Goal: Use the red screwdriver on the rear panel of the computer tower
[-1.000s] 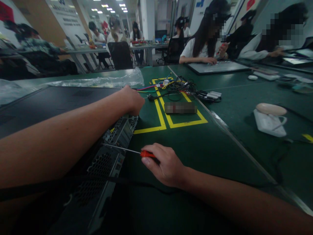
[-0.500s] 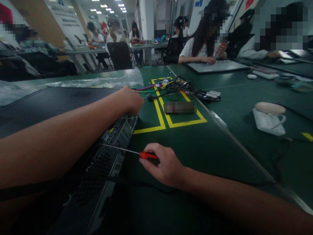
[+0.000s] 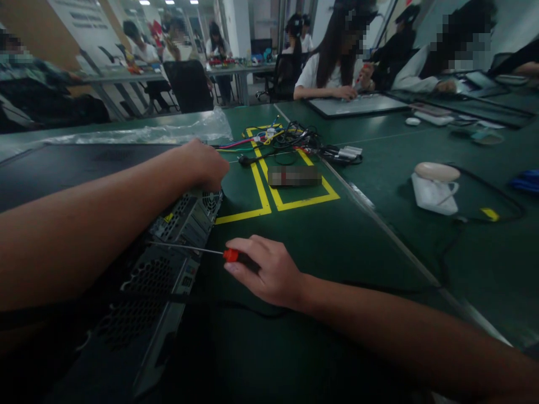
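A dark computer case (image 3: 84, 163) lies on its side at the left, its rear panel with vents and a round fan grille facing right. My left hand (image 3: 206, 164) is closed over the far rear corner of the case, its fingertips partly hidden. Between the fingers of my right hand (image 3: 269, 269) is a screwdriver (image 3: 231, 255) with a red and dark handle. Its long thin shaft points left, and the tip meets the rear panel under my left forearm. Shadow makes the exact contact point hard to see.
A bundle of cables (image 3: 301, 137) and a pixelated oblong object (image 3: 295, 176) lie by yellow tape on the green table (image 3: 357, 241). Clear plastic wrap (image 3: 168, 130) sits behind the case. A white holder (image 3: 433, 191) stands right. A co-worker (image 3: 328, 73) sits across, others beyond.
The whole view has shifted, so everything sits a little further left and higher. The right hand has turned slightly around the screwdriver handle. The left hand stays at the case corner.
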